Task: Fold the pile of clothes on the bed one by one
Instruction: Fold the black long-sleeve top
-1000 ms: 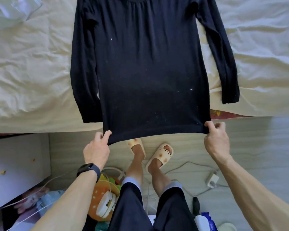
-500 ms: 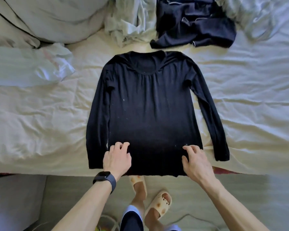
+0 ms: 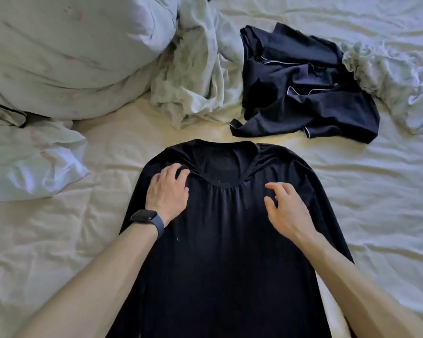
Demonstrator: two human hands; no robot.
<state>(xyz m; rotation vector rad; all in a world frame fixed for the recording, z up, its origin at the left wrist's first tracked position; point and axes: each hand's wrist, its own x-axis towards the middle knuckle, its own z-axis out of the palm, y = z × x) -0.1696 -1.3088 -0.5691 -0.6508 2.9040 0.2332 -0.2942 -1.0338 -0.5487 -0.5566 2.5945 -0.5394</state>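
Black long-sleeve top (image 3: 230, 252) spread flat on cream bed sheet (image 3: 59, 240), collar away, left hand (image 3: 167, 191) with watch (image 3: 148, 219) pressing open-palmed on its left-side shoulder, right hand (image 3: 287, 211) loosely curled at the chest, gripping nothing, dark crumpled garments (image 3: 303, 93) and pale clothes (image 3: 198, 76) just beyond collar.

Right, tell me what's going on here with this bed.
A person is folding clothes on the bed. A black top lies spread flat, not yet folded. The left hand presses its shoulder beside the neckline; the right hand is over the chest, fingers loosely curled, gripping nothing. A crumpled dark garment and a pale cloth wait beyond the collar.
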